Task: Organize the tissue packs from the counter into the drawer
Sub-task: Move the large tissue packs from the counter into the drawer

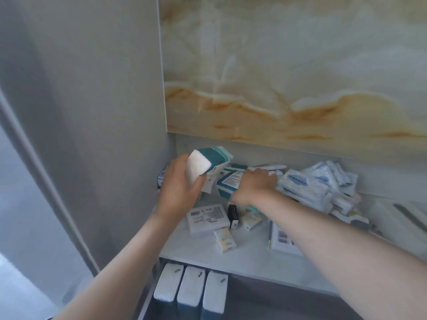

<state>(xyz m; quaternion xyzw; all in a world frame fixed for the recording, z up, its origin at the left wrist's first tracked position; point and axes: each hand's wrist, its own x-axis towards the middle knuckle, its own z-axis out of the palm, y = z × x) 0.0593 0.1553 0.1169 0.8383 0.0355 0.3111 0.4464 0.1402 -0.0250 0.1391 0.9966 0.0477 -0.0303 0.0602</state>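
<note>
Marble-look wall panel [288, 72] fills the top & right: glossy, cream w/ amber veins. Smooth grey side wall [87, 88] on the left, matte.

Below them the counter [242, 257]: pale, flat, faint marbling, cluttered w/ packs. Under its front edge the drawer [288, 303] is open, dark grey inside. Three tissue packs [190, 289] stand upright side by side at the drawer's left end, touching each other; white soft tops, teal lower down.

Right-rear of the counter: heap of small packets [323, 183], crinkly clear-white plastic w/ blue print, piled loosely against the back wall.

Left hand [179, 188] is closed around a teal-and-white pack [206, 166], lifted off the counter & tilted, white end toward the camera, thumb & fingers wrapped on its sides. Pack is a soft rectangular block, plastic wrap.

Right hand [256, 184] lies palm-down on a second teal pack [231, 181] lying on the pile at the back, white label up. Fingers curl over its far side; can't tell if it's a firm grip or just resting.

Nearer the front: flat white box [206, 219] w/ barcode label, another barcoded white pack [283, 239] partly under the right forearm, a small black box [233, 215] on its edge, & two small cream packets, one [225, 240] near the front, the other [251, 220] just right of the black box. All loose, angled differently.
</note>
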